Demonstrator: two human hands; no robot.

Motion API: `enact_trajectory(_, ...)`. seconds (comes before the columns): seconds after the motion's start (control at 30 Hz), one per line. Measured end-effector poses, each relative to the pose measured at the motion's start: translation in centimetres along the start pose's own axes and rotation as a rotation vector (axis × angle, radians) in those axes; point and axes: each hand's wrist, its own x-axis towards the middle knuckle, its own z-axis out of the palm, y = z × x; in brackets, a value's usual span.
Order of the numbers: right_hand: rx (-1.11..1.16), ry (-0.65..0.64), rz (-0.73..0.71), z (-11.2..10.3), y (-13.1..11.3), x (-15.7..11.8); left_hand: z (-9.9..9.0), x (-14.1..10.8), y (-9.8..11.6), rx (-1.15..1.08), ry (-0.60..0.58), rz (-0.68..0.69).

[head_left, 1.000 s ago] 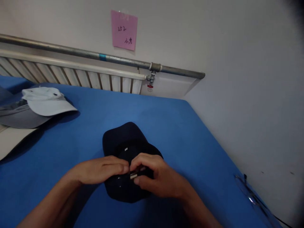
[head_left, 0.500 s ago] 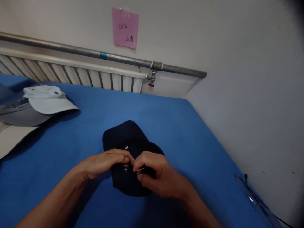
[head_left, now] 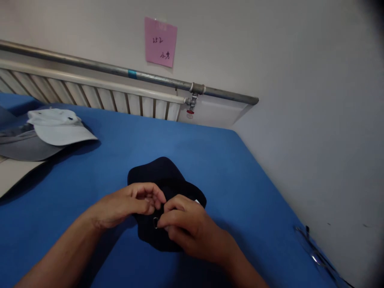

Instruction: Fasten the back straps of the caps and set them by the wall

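Observation:
A dark navy baseball cap (head_left: 159, 240) lies on the blue tabletop, its brim (head_left: 156, 170) pointing away and to the left. My left hand (head_left: 129, 204) rests over the cap's left side with fingers curled and thumb close to them, on the dark cloth. From the right, my right hand (head_left: 192, 224) has its thumb and fingers pressed together on the cap's near part. Right at those fingertips shows a small metal buckle (head_left: 155, 223). A bit of white label (head_left: 197, 201) peeks out behind the right hand. Dark cloth between the hands is hard to make out.
Several caps lie at the left: a white cap (head_left: 63, 128), a grey cap (head_left: 33, 148) and a cream brim (head_left: 15, 174). Glasses (head_left: 315, 256) lie at the right table edge. Behind are a radiator (head_left: 105, 96), a pipe (head_left: 90, 64) and a pink note (head_left: 161, 42).
My right hand has shifted slightly left, its fingertips now at the buckle. My left hand's fingers have moved from lying flat over the cap to curling, turned so their inner side shows.

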Motion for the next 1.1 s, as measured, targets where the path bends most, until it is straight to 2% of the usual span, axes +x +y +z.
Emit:
enact_trajectory(0.13,0.115,0.009,-0.035,-0.5,-0.3,0.1,0.0,-0.4,0.5,0.41,-0.173,0.04)
enact_trajectory(0.23,0.132,0.011,-0.021,-0.7,-0.4,0.1,0.1,-0.4,0.7,0.499,-0.212,0.078)
enact_trajectory(0.37,0.113,0.058,0.016,-0.9,-0.2,0.0,0.2,-0.1,0.4,0.329,-0.001,0.023)
enact_trajectory(0.43,0.108,0.077,0.042,-1.0,-0.1,0.0,0.2,0.0,0.1,0.191,0.064,0.001)
enact_trajectory(0.57,0.158,0.073,0.091,-1.2,-0.1,-0.1,-0.2,0.2,-0.4,-0.01,0.043,0.027)
enact_trajectory(0.77,0.235,0.12,0.129,-1.2,-0.3,-0.1,0.1,0.0,-0.3,-0.13,0.093,0.057)
enact_trajectory(0.93,0.232,0.226,0.175,-0.8,0.2,-0.3,1.1,0.1,-0.6,-0.24,0.021,0.083)
enact_trajectory(1.1,0.327,0.27,0.219,-0.8,0.4,-0.2,1.8,0.7,-0.7,-0.268,0.139,0.171)
